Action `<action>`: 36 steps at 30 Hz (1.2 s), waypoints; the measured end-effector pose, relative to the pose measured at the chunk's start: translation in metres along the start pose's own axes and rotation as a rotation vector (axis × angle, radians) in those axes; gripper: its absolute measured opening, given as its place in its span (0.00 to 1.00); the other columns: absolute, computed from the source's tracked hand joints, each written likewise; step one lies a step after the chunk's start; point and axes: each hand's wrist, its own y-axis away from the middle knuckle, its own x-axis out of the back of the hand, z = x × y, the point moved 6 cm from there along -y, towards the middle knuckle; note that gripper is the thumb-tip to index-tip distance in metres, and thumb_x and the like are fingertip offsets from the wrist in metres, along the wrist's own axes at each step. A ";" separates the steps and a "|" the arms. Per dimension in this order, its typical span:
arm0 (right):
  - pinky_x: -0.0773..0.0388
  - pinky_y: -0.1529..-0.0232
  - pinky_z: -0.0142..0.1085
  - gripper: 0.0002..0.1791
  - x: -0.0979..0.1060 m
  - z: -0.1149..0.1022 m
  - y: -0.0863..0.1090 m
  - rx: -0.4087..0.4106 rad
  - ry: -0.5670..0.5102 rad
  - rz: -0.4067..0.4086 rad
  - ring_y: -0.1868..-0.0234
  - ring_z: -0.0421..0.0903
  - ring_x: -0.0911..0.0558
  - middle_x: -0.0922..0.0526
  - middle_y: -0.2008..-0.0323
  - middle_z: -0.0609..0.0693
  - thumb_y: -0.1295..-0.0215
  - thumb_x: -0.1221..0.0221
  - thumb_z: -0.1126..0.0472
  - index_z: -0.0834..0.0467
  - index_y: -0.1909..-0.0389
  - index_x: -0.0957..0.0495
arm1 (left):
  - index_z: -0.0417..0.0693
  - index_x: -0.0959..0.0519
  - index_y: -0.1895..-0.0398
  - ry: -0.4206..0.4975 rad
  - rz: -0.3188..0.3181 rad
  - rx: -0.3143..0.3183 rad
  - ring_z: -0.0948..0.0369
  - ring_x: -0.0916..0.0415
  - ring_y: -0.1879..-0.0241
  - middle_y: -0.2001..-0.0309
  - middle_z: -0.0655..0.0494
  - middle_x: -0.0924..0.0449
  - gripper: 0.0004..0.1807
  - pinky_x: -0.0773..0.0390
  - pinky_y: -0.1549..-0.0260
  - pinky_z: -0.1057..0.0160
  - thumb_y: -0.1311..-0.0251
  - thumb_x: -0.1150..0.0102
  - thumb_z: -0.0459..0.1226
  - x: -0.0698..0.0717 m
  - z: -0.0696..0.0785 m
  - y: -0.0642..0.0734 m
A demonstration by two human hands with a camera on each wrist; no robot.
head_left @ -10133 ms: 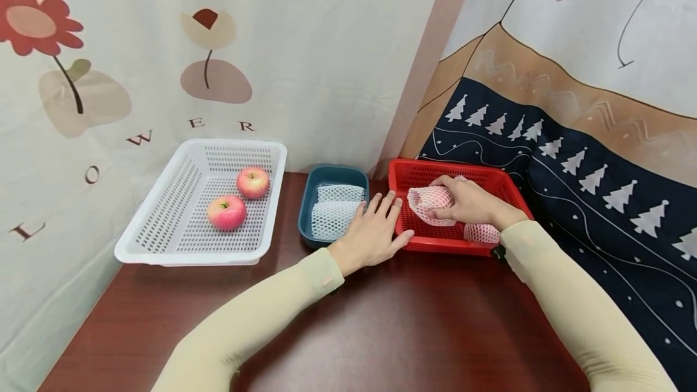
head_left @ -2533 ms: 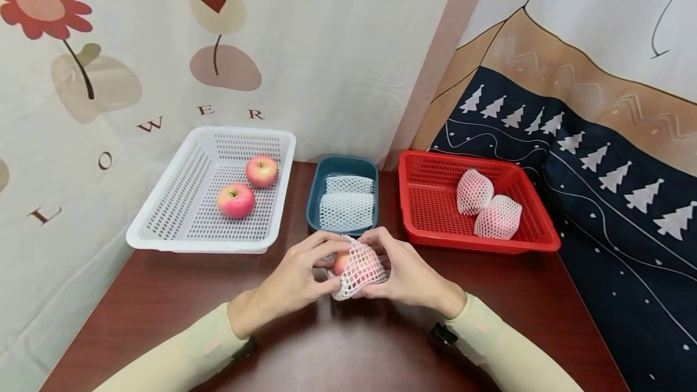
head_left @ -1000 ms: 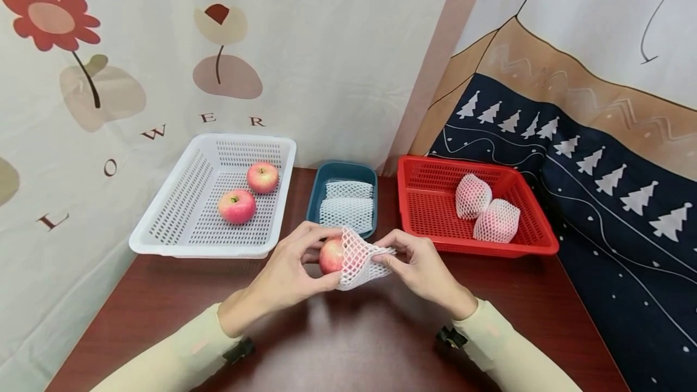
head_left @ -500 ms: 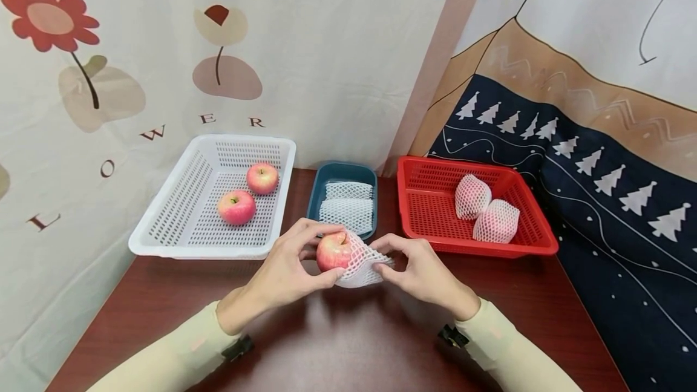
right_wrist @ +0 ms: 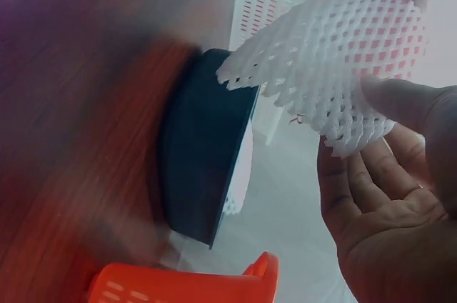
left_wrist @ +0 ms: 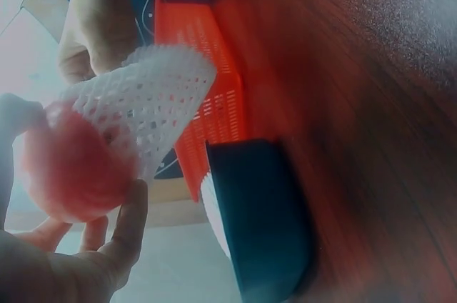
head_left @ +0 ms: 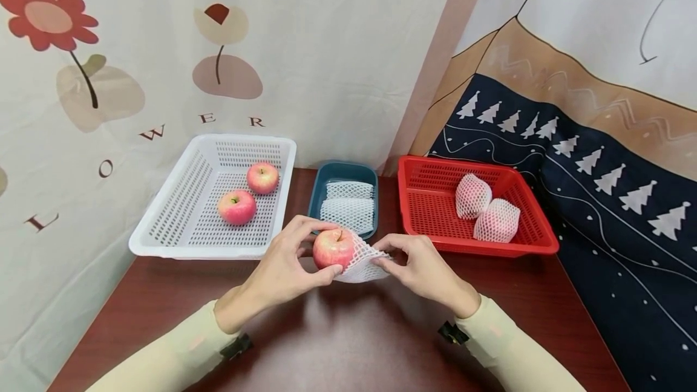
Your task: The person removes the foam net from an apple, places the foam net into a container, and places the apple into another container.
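Note:
Between my hands, above the table's middle, is a red apple [head_left: 333, 249] with its stem side bare and its right part inside a white foam net sleeve [head_left: 363, 262]. My left hand [head_left: 283, 264] grips the apple from the left, thumb below and fingers above. My right hand [head_left: 427, 268] pinches the gathered right end of the sleeve between thumb and fingers. In the left wrist view the apple [left_wrist: 78, 167] sits part inside the sleeve [left_wrist: 153, 92]. From the right wrist the thumb presses on the mesh [right_wrist: 321, 60].
A white basket [head_left: 141, 241] with two bare apples [head_left: 236, 207] stands at left. Behind the hands, a teal tray [head_left: 316, 181] holds more foam net sleeves [head_left: 347, 213]. To the right, a red basket [head_left: 425, 238] contains two net-covered apples [head_left: 497, 221]. Curtains hang behind the table [head_left: 348, 343].
Over the last second the sleeve slid rightward off the apple, baring more of it. Both hands stay close together. Ten seconds ago the right hand was in the red basket at a net-covered apple.

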 end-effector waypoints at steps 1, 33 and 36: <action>0.09 0.58 0.41 0.13 0.001 0.000 0.000 -0.005 -0.003 -0.002 0.59 0.36 0.14 0.04 0.54 0.38 0.29 0.18 0.60 0.44 0.47 0.05 | 0.57 0.13 0.31 0.001 0.001 -0.001 0.59 0.12 0.45 0.39 0.57 0.17 0.36 0.06 0.43 0.64 0.44 0.08 0.39 0.000 0.000 0.000; 0.07 0.52 0.31 0.19 0.024 0.006 -0.022 0.002 0.062 -0.028 0.57 0.39 0.08 0.03 0.46 0.50 0.27 0.23 0.67 0.52 0.39 0.09 | 0.60 0.19 0.28 -0.070 0.048 0.051 0.63 0.12 0.45 0.37 0.62 0.10 0.38 0.07 0.44 0.68 0.41 0.09 0.41 0.021 -0.007 0.001; 0.06 0.56 0.35 0.18 0.026 0.006 -0.029 0.003 0.094 -0.031 0.59 0.41 0.11 0.03 0.48 0.50 0.27 0.24 0.68 0.53 0.39 0.09 | 0.60 0.19 0.27 -0.072 0.048 0.053 0.63 0.11 0.46 0.37 0.61 0.10 0.39 0.07 0.45 0.68 0.41 0.09 0.41 0.023 -0.008 0.001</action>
